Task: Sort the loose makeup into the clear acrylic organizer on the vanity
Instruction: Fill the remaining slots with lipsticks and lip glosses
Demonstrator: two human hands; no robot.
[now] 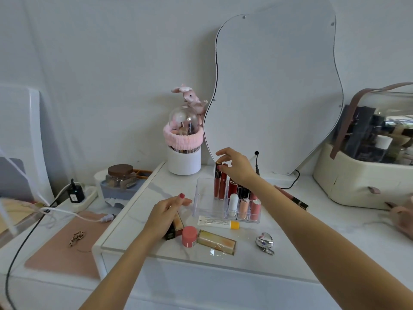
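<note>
The clear acrylic organizer (202, 198) stands mid-vanity with several lipsticks and glosses upright in its right-hand slots. My right hand (234, 164) pinches the cap of a tall red lip gloss (216, 182) standing in a back slot. To the organizer's left, my left hand (165, 215) lies on the vanity top, closed around a peach tube with a dark cap (177, 224). Loose in front lie a white tube with a yellow cap (218, 221), a pink round pot (189, 236), a long yellow-orange case (216, 242) and a silver heart compact (265, 240).
A wavy mirror (277, 86) leans at the back. A white brush holder with a pink band (184, 151) stands behind the organizer. A cream cosmetic case (366, 175) sits at the right, a pencil (292, 198) before it. Cables, a jar (120, 175) and a pink mat (67, 245) lie left.
</note>
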